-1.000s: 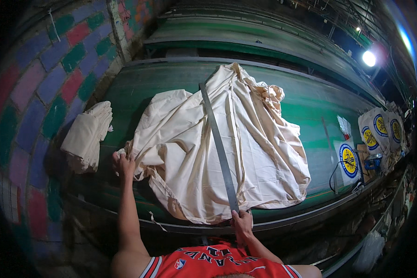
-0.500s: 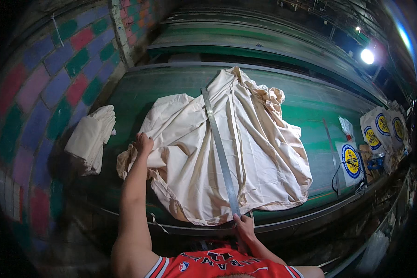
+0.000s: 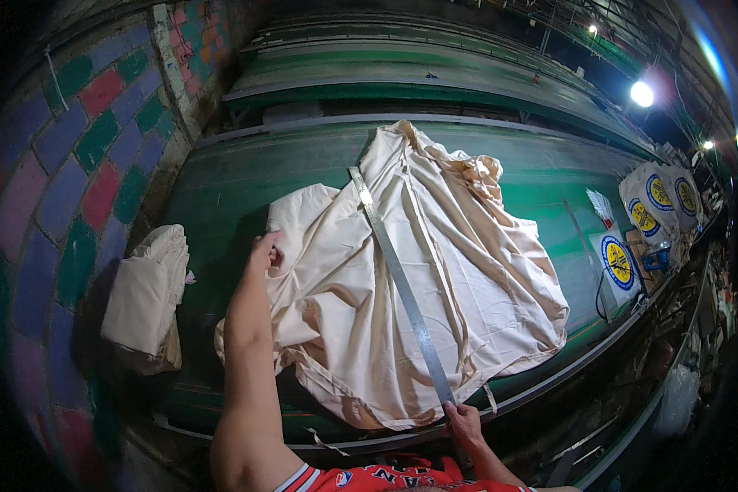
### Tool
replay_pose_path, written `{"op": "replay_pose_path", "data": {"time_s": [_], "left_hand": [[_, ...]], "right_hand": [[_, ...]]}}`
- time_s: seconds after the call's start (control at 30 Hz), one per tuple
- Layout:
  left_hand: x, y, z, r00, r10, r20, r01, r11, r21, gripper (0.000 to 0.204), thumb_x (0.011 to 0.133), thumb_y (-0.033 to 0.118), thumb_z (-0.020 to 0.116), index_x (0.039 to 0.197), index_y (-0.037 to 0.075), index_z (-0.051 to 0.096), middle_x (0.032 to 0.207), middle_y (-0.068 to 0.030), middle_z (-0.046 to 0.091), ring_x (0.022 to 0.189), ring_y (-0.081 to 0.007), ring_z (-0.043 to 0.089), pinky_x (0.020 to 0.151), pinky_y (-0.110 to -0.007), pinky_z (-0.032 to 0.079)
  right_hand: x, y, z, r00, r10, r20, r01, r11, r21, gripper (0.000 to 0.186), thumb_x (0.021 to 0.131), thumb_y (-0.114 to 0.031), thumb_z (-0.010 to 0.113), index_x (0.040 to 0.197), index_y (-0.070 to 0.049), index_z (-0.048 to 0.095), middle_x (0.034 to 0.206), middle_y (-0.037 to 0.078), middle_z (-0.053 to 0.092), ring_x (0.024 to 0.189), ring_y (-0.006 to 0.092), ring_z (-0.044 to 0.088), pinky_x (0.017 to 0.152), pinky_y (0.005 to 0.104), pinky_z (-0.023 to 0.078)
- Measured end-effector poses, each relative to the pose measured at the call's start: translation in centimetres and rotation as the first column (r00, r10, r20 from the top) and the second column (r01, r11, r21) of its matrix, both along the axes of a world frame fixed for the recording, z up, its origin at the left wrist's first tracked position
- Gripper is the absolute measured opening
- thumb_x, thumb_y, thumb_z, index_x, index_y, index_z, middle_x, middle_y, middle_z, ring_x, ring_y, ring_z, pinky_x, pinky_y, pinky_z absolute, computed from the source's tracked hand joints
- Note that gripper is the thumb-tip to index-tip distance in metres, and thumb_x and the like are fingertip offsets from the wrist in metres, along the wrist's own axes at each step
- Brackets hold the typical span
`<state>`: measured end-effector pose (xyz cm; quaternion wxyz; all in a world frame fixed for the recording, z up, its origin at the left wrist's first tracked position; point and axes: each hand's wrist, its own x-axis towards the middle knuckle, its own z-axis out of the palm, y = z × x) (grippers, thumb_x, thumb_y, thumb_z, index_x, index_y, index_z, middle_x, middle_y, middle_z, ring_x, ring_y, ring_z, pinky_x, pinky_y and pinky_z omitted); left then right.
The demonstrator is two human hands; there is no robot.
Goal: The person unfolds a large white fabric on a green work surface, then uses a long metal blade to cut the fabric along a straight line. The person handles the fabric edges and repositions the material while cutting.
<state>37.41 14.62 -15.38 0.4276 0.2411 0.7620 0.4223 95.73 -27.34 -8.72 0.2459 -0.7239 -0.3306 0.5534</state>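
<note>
A large cream cloth (image 3: 426, 271) with loose folds and a gathered far right part lies spread on the green table (image 3: 221, 180). A long metal ruler (image 3: 402, 283) lies slantwise over it, from near the far left folds down to the front edge. My right hand (image 3: 466, 422) is closed round the ruler's near end at the table's front edge. At the cloth's left edge, my left hand (image 3: 266, 248) has its fingers curled in on the fabric; the fingertips are partly hidden.
A folded stack of cream cloth (image 3: 143, 287) sits on the left by the painted brick wall (image 3: 66, 189). To the right are a panel with a round blue-and-yellow emblem (image 3: 619, 264) and printed cream bags (image 3: 658, 197). More long green tables (image 3: 402, 78) stand behind.
The view has shifted. My left hand has moved farther away along the cloth's left edge. My right hand still holds the ruler's near end, which appears farther right and lower.
</note>
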Motion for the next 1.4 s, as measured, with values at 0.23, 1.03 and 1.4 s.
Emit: {"op": "replay_pose_path", "data": {"time_s": [0.23,1.03,1.4], "left_hand": [[-11.3,0.1,7.8,0.856,0.176,0.487,-0.514,0.397,0.76,0.024,0.087,0.006,0.056,0.11,0.014,0.055,0.075,-0.0046,0.06,0.058,-0.0142,0.057,0.051,-0.027,0.048],[1.1,-8.7,1.9,0.709,-0.268,-0.652,0.08,0.95,-0.303,0.057,0.093,0.028,0.052,0.138,-0.004,0.041,0.137,-0.0296,0.047,0.129,-0.0425,0.046,0.104,-0.047,0.042],[1.1,-6.7,0.3,0.535,-0.19,-0.823,0.108,0.982,-0.156,0.032,0.078,0.013,0.066,0.104,-0.006,0.066,0.154,-0.0223,0.029,0.138,-0.041,0.035,0.107,-0.045,0.041]], "right_hand": [[-2.0,-1.1,0.9,0.999,-0.053,-0.006,0.053,0.998,0.038,0.042,0.095,-0.034,0.064,0.071,0.0,0.059,0.056,0.003,0.052,0.042,0.0135,0.053,0.037,0.0293,0.038],[0.2,-1.9,4.7,0.988,0.14,0.07,-0.136,0.989,-0.057,0.038,0.096,-0.031,0.062,0.076,0.001,0.061,0.059,0.005,0.057,0.05,0.0114,0.053,0.045,0.0308,0.042],[0.4,-0.2,4.9,0.948,0.204,-0.242,-0.224,0.973,-0.056,0.026,0.098,-0.025,0.06,0.091,0.0,0.058,0.072,0.003,0.058,0.061,0.0122,0.054,0.055,0.0292,0.043]]}}
